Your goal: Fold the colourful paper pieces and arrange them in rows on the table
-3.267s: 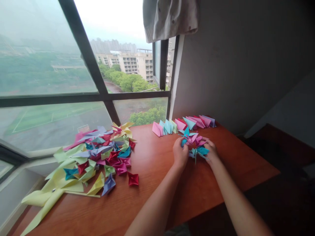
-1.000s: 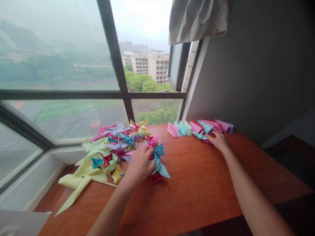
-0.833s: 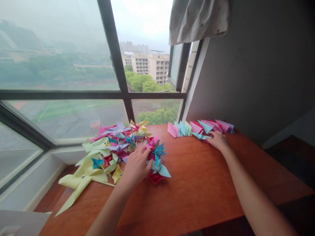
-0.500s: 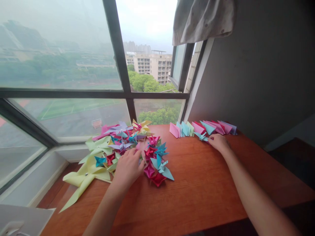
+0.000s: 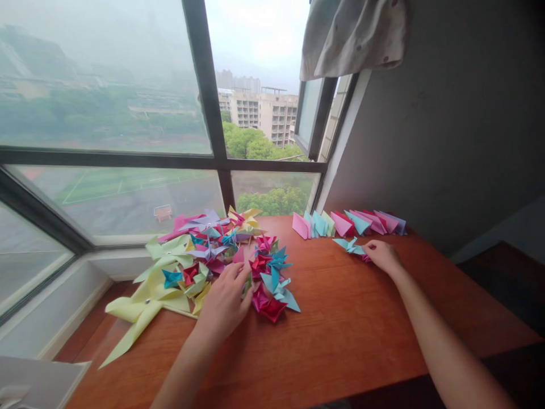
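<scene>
At the right, my right hand (image 5: pixel 383 257) has its fingers pinched together at the tail end of a light blue origami crane (image 5: pixel 349 245). A bit of magenta folded paper (image 5: pixel 366 258) shows under the fingertips; its full shape is hidden. My left hand (image 5: pixel 225 298) reaches over a heap of folded paper, fingers stretched out and thumb apart, with no held piece visible. Beside its fingers lie red and magenta paper pieces (image 5: pixel 272 309) and another light blue crane (image 5: pixel 279 289). A teal folded piece (image 5: pixel 172 278) is left of this hand.
Folded pink, blue, green and red papers stand in a row (image 5: pixel 336 224) along the table's back edge. A yellow paper pinwheel (image 5: pixel 147 307) lies at the left, with a green one (image 5: pixel 170 250) behind it. The wooden table (image 5: pixel 323 352) meets a window (image 5: pixel 272 165).
My right hand has drawn slightly toward me, and the light blue crane now sits apart from the paper row. My left hand has shifted a little to the right over the heap.
</scene>
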`<state>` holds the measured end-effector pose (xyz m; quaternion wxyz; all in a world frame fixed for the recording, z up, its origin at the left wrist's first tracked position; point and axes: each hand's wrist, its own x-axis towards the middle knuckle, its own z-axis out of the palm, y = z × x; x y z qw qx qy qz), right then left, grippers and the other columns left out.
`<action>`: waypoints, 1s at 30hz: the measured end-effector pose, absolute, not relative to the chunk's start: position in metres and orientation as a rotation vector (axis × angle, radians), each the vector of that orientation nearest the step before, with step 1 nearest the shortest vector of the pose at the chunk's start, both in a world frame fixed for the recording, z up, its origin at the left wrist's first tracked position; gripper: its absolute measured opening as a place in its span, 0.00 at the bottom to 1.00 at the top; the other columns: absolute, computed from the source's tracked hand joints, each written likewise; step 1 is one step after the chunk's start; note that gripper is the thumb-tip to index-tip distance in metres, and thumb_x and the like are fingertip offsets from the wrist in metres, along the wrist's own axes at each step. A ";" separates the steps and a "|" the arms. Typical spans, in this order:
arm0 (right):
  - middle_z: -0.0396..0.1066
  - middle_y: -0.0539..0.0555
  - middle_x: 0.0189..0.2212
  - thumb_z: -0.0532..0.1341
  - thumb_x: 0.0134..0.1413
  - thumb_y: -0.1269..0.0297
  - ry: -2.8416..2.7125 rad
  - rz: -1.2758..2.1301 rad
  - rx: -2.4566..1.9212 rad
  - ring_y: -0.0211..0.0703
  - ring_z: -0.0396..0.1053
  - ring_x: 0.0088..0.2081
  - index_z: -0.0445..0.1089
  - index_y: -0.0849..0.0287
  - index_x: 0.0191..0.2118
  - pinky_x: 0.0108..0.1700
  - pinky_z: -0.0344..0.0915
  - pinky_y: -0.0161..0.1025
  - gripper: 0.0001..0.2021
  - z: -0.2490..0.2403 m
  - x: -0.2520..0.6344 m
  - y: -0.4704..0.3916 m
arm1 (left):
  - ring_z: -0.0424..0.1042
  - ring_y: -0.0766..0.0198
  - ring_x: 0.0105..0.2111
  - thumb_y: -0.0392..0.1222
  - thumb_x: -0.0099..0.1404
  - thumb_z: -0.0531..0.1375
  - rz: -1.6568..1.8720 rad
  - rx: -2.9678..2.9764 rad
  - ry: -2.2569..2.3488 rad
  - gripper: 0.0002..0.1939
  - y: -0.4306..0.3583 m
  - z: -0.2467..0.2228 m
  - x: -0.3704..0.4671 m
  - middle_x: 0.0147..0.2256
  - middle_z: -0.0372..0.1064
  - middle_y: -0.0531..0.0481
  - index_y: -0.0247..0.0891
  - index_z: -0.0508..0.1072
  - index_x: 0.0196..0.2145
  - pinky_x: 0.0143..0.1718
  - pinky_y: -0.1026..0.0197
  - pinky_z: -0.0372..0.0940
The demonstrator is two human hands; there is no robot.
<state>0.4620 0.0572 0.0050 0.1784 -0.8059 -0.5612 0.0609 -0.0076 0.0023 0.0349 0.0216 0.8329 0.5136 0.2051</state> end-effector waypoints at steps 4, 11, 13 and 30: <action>0.78 0.53 0.34 0.57 0.54 0.56 -1.604 0.257 -2.149 0.46 0.74 0.37 0.77 0.56 0.33 0.36 0.64 0.35 0.13 0.016 0.447 0.053 | 0.67 0.48 0.54 0.38 0.65 0.56 0.705 2.557 1.579 0.19 -0.003 0.031 -0.012 0.53 0.68 0.39 0.39 0.68 0.54 0.54 0.47 0.65; 0.77 0.53 0.31 0.58 0.56 0.57 -1.660 0.650 -1.684 0.44 0.76 0.31 0.74 0.58 0.33 0.34 0.68 0.36 0.11 0.067 0.338 0.069 | 0.65 0.49 0.56 0.39 0.66 0.54 0.784 2.508 1.656 0.23 -0.009 0.024 -0.016 0.57 0.64 0.40 0.40 0.64 0.59 0.56 0.48 0.65; 0.77 0.52 0.29 0.58 0.56 0.59 -1.715 0.726 -1.536 0.43 0.75 0.30 0.74 0.58 0.33 0.35 0.69 0.36 0.10 0.084 0.295 0.077 | 0.65 0.49 0.57 0.39 0.66 0.54 0.798 2.518 1.648 0.23 -0.012 0.022 -0.017 0.56 0.65 0.41 0.41 0.64 0.59 0.56 0.48 0.65; 0.74 0.54 0.45 0.58 0.57 0.58 -1.806 0.499 -1.397 0.44 0.70 0.48 0.75 0.55 0.42 0.51 0.65 0.41 0.12 0.072 0.202 0.108 | 0.68 0.52 0.55 0.40 0.67 0.54 0.908 2.387 1.612 0.22 -0.025 0.019 -0.017 0.59 0.63 0.43 0.43 0.63 0.58 0.53 0.53 0.68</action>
